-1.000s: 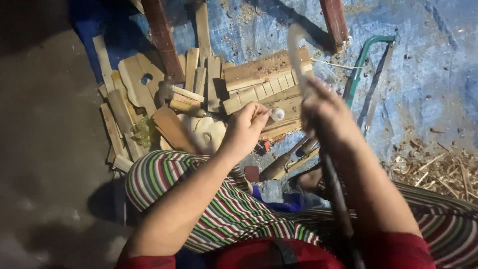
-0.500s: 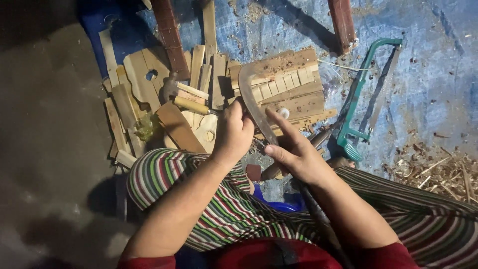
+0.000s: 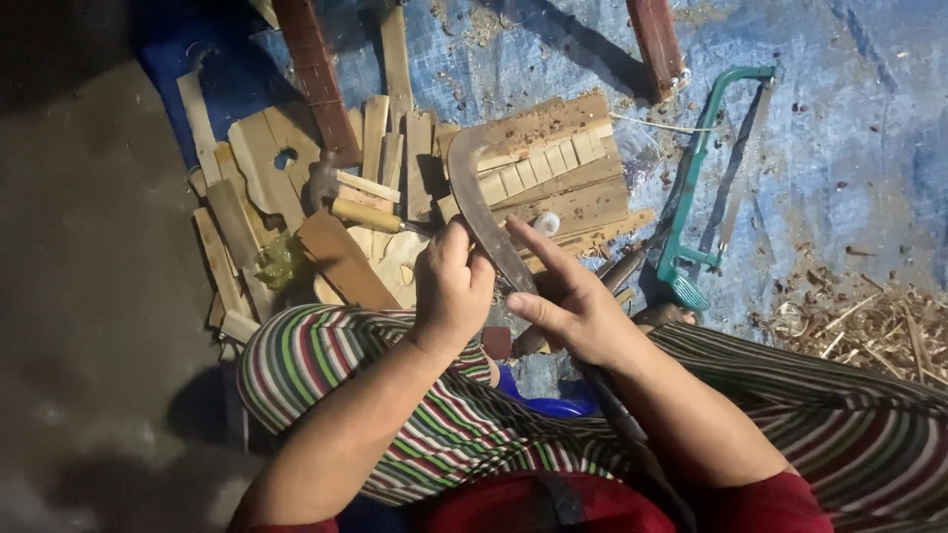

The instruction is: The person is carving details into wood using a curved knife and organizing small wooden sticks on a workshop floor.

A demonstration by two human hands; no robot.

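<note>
You are sitting on a blue tarp (image 3: 839, 188) spread over the floor, knees apart in striped trousers (image 3: 395, 395), and the work in hand reads as checking or dressing the edge of a curved blade (image 3: 484, 212).

That sickle-like blade arcs up from between your hands, over the heap of wooden offcuts (image 3: 553, 178), its hooked tip pointing left above the slats.

Your left hand (image 3: 452, 286) is closed round the blade's lower part, fingers curled tight with the thumb on top.

Your right hand (image 3: 573, 311) lies against the blade just beside the left, forefinger and thumb stretched out along the metal, the other fingers loosely bent; I cannot tell whether it grips the dark handle that runs down under your wrist.

My judgement: the next move calls for a steady hold with the left hand and fingertips kept off the cutting edge.

To your right a green-framed hacksaw (image 3: 706, 178) lies flat on the tarp, well apart from both hands.

Wood shavings (image 3: 869, 326) are piled near your right knee.

A yellowish crumpled plastic wrapper (image 3: 281, 259) lies among the planks at left, and a small white cap-like piece (image 3: 546, 223) rests on the slats just beside the blade.

No labels or signs show.
</note>
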